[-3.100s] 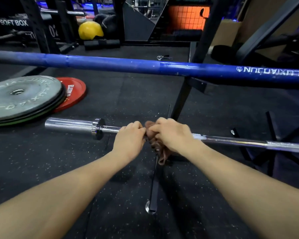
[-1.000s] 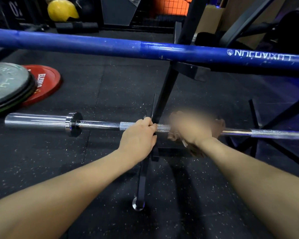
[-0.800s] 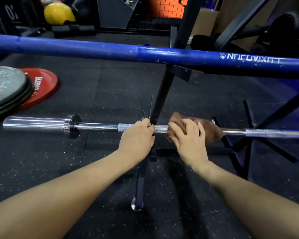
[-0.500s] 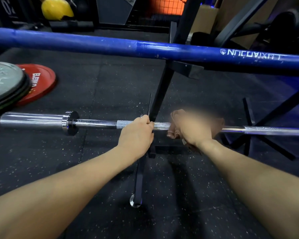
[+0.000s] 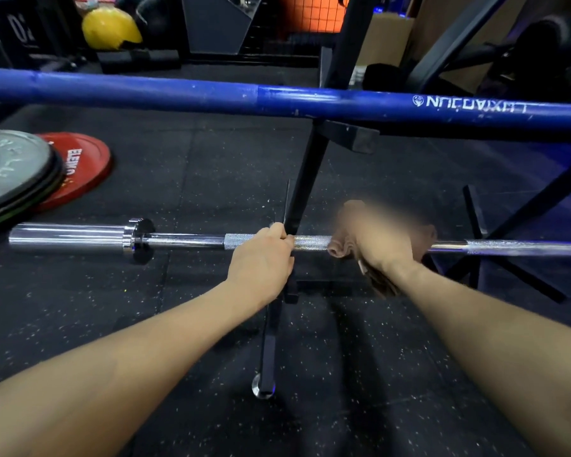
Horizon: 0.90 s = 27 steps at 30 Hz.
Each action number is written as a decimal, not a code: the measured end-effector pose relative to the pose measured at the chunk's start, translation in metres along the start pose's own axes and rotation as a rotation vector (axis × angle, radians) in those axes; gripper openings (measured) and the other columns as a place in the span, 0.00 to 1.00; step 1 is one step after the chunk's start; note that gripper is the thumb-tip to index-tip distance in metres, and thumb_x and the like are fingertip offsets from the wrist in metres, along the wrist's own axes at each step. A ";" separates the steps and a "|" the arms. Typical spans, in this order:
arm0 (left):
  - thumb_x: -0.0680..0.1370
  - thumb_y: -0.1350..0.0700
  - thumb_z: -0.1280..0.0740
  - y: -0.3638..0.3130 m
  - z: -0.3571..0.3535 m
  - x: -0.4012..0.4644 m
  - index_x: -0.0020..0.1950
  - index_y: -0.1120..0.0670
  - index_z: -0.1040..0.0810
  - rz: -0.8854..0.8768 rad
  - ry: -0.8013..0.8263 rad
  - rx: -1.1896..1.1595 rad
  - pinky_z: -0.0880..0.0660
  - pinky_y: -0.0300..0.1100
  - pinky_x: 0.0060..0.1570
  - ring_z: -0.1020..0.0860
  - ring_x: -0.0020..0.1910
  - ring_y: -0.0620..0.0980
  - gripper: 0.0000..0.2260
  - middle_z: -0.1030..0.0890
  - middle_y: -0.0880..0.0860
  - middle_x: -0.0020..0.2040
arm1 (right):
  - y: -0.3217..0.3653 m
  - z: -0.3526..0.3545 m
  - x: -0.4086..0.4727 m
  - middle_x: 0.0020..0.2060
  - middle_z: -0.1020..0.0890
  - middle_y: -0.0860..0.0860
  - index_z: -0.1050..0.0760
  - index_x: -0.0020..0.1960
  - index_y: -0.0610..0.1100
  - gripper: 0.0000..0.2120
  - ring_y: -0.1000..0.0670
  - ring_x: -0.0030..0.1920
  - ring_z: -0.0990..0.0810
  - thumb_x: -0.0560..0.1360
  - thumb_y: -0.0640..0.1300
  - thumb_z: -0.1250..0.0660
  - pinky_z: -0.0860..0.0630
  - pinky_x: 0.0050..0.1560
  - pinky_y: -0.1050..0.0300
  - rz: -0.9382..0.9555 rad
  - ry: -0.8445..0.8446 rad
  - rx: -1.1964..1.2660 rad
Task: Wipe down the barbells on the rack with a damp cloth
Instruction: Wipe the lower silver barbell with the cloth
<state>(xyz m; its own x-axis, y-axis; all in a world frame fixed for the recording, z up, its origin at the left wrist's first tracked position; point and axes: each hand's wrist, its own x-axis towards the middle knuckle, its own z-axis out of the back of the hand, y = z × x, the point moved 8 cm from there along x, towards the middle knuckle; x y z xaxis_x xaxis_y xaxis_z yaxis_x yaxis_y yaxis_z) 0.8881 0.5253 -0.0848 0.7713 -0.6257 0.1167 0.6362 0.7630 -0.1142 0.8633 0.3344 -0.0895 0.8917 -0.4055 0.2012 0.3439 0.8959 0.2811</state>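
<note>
A chrome barbell [image 5: 185,240] lies across the black rack, its thick sleeve pointing left. My left hand [image 5: 262,258] grips the knurled shaft beside the rack upright. Just to its right, my right hand [image 5: 381,245] is blurred with motion and wraps a brown cloth [image 5: 338,247] around the shaft; a cloth end hangs below my wrist. A second, blue barbell [image 5: 277,98] with white lettering rests higher on the rack, farther from me.
The black rack upright [image 5: 305,179] rises between my hands, with its foot bar [image 5: 267,351] running toward me on the speckled rubber floor. Grey and red weight plates [image 5: 20,173] lie at the left. A yellow ball [image 5: 111,29] sits at the back.
My right hand keeps rubbing the cloth back and forth on the shaft right of the upright, having earlier been beside my left hand. My left hand stays gripping.
</note>
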 end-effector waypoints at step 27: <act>0.80 0.56 0.42 -0.007 -0.001 0.005 0.61 0.54 0.26 -0.018 -0.007 0.078 0.33 0.42 0.38 0.28 0.55 0.51 0.12 0.31 0.50 0.56 | -0.027 -0.014 -0.032 0.73 0.40 0.53 0.53 0.76 0.63 0.23 0.50 0.74 0.47 0.82 0.55 0.52 0.59 0.74 0.50 0.040 0.240 -0.141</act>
<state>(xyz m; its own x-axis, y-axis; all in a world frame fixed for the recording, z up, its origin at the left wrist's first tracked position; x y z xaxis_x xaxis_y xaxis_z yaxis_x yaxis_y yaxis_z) 0.8881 0.5169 -0.0840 0.7592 -0.6388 0.1249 0.6468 0.7619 -0.0349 0.8299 0.3255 -0.1164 0.9439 -0.3295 -0.0228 0.3293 0.9336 0.1409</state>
